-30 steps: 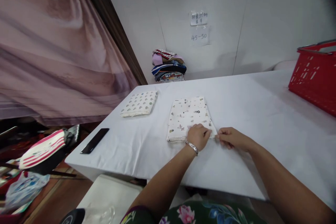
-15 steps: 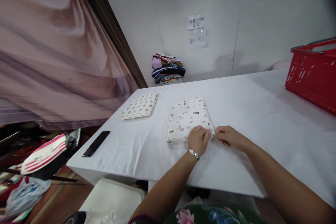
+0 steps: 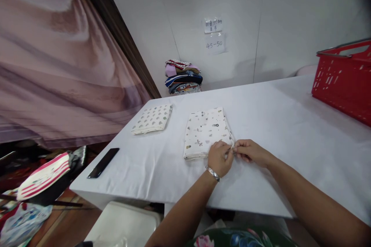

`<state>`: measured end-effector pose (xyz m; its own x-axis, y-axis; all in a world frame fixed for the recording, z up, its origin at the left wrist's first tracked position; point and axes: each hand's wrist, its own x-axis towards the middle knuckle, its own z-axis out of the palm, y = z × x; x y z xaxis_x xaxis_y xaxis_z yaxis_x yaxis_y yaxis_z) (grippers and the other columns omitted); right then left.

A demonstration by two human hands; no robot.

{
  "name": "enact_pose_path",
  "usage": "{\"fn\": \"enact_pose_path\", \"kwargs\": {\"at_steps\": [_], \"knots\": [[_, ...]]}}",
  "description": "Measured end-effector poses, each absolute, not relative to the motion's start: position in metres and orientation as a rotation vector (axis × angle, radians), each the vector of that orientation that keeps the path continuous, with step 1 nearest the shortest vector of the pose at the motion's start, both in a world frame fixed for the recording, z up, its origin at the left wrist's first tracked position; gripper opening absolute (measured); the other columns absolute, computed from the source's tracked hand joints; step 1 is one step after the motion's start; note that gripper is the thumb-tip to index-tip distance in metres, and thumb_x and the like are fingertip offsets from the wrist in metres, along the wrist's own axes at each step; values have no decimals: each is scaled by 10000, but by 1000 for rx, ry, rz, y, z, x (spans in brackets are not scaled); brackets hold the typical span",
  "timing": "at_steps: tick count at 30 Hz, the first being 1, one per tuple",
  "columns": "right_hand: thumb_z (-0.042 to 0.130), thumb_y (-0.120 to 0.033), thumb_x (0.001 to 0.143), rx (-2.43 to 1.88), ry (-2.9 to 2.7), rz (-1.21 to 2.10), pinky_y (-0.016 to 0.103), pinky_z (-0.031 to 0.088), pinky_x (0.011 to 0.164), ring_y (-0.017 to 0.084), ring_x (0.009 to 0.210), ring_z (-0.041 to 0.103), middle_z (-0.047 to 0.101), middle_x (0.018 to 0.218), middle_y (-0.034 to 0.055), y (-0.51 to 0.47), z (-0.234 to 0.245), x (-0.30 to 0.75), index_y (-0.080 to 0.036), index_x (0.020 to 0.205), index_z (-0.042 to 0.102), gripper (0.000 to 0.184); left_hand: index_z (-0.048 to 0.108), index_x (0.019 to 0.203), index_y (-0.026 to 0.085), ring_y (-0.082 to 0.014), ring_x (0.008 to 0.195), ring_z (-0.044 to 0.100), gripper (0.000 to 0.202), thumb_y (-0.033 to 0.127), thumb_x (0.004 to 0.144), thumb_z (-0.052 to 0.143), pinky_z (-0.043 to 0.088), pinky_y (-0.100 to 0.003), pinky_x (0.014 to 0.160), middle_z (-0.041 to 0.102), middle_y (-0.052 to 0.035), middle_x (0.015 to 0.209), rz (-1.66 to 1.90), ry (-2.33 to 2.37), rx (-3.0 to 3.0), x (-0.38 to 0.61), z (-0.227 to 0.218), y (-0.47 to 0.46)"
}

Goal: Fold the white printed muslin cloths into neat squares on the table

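A folded white cloth (image 3: 204, 129) with small printed figures lies on the white-covered table in front of me. My left hand (image 3: 219, 158), with a silver bracelet at the wrist, is closed on its near right corner. Right beside it, the pinched fingers of my right hand (image 3: 249, 151) grip the edge of the same corner. The fingertips of both hands almost meet, and the bit of fabric between them is largely hidden. Another folded cloth (image 3: 153, 119), white with a grey-green repeated print, rests to the left.
A black phone-like slab (image 3: 103, 163) lies at the table's left edge. A red plastic basket (image 3: 343, 81) stands at the right. Folded clothes (image 3: 184, 77) are stacked against the wall beyond the table (image 3: 278, 115). A white stool (image 3: 124, 220) is below the near edge.
My right hand has shifted slightly left, closer to my left hand at the cloth's corner. The left hand's fingers have changed their pinch a little. The view has moved slightly.
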<state>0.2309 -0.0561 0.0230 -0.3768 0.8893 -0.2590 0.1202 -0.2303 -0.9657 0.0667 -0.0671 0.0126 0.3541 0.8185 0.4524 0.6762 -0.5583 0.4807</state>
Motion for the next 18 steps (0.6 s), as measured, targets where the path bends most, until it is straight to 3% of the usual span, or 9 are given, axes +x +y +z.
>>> {"fn": "enact_pose_path", "kwargs": {"at_steps": [5,10,18], "knots": [[540,-403,729,-1267,-1481,1595,196,233,376,40,365,382,589,618,-20,-53,27,239,-170,733,548,233,619,811,209,-157,787,510,85,225,784,540,403,-301,734,581,-25,806,985,1415,2355,68,11,-62],[544,-361,714,-1507,-1466,1333,200,272,386,51,366,385,576,553,-12,-47,25,253,-178,654,538,193,604,780,207,-154,792,517,100,217,810,510,410,-280,715,578,-22,796,1013,1495,2226,72,13,-56],[546,-343,718,-1461,-1558,1500,215,265,374,61,342,382,569,512,-18,-49,15,247,-187,587,492,211,611,830,209,-174,815,499,119,219,819,492,385,-312,743,587,-31,844,913,1492,2429,75,14,-59]]}}
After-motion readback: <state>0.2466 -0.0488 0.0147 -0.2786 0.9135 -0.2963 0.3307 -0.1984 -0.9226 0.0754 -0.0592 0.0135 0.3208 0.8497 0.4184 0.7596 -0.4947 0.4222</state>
